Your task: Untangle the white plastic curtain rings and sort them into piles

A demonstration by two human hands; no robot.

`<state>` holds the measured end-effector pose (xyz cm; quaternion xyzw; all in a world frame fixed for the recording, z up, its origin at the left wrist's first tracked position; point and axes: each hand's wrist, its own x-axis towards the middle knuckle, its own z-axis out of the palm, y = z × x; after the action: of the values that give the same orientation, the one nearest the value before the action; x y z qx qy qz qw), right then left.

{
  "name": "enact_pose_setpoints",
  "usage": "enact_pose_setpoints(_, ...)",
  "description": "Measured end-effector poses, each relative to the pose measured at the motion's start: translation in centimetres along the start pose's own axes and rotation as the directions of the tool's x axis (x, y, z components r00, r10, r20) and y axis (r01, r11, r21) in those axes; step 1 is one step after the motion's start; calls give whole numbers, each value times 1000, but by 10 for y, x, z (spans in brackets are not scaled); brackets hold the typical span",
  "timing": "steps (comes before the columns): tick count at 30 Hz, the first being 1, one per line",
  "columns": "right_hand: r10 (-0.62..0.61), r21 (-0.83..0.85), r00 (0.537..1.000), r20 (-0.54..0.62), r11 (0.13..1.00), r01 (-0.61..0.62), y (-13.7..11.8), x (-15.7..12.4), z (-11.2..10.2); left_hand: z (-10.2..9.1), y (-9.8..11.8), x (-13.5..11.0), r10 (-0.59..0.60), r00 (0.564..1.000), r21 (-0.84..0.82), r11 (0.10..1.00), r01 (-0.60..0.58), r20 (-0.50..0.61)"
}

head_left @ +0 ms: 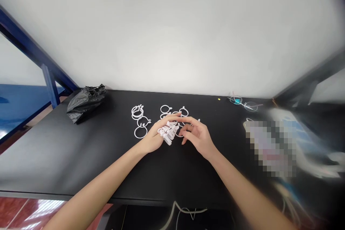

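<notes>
Below the front edge of the black table (pixel 81 151), a pale cable (pixel 174 205) hangs in a bend. Above the tabletop, my left hand (pixel 154 138) is closed around a bunch of white clips (pixel 169 133), which stick out between palm and fingers toward my other hand. My right hand (pixel 201 138) arches beside them, fingers bent and thumb apart from the index finger; I cannot tell whether it grips anything. To my right lies a pixelated item (pixel 271 147). Just beyond my hands, white rings (pixel 183 107) lie on the table, partly hidden by my fingers, with more rings (pixel 142 125) to their left. Farther back are a crumpled black bag (pixel 86 101) on the left, and glasses (pixel 250 107) on the right, near the pale wall (pixel 172 43).
</notes>
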<state>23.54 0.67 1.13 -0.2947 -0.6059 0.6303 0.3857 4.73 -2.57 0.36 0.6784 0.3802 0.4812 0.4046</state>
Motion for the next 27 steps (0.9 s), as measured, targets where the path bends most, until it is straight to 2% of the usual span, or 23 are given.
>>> enact_pose_setpoints(4, 34, 37, 996, 80, 999, -37, -2, -2, 4, -2, 3, 0, -104, 990, -161, 980, 118, 94)
enact_pose_setpoints(7, 80, 87, 992, 93, 992, -88, 0, -3, 7, -2, -1, -1, -135, 981, -254, 953, 167, 138)
enact_pose_setpoints(11, 113, 100, 986, 124, 987, -126, 3, -4, 8, -2, -6, -4, -122, 980, -219, 963, 155, 156)
enact_pose_setpoints(14, 105, 23, 978, 182, 994, -111, 2, -5, 8, -1, -5, -5, -99, 977, -183, 974, 134, 187)
enact_pose_setpoints(16, 107, -23, 967, 230, 994, -104, 1, -6, 8, -3, -4, -5, -84, 979, -74, 992, 100, 188)
enact_pose_setpoints(18, 109, -45, 963, 247, 994, -101, 0, -7, 10, -6, -3, -4, -38, 984, 179, 984, 6, 176)
enact_pose_setpoints(20, 104, -62, 966, 236, 994, -92, -1, -7, 11, -11, -3, -3, 19, 983, 464, 880, -103, 181)
enact_pose_setpoints(22, 88, -68, 972, 217, 995, -75, -1, -7, 14, -14, -4, -3, 49, 977, 629, 758, -172, 209)
enact_pose_setpoints(24, 64, -72, 975, 211, 996, -50, -1, -7, 16, -16, -4, -4, 47, 972, 660, 726, -190, 229)
enact_pose_setpoints(27, 15, -107, 978, 210, 994, 8, -1, -9, 19, -16, -1, -4, 22, 970, 604, 779, -168, 242)
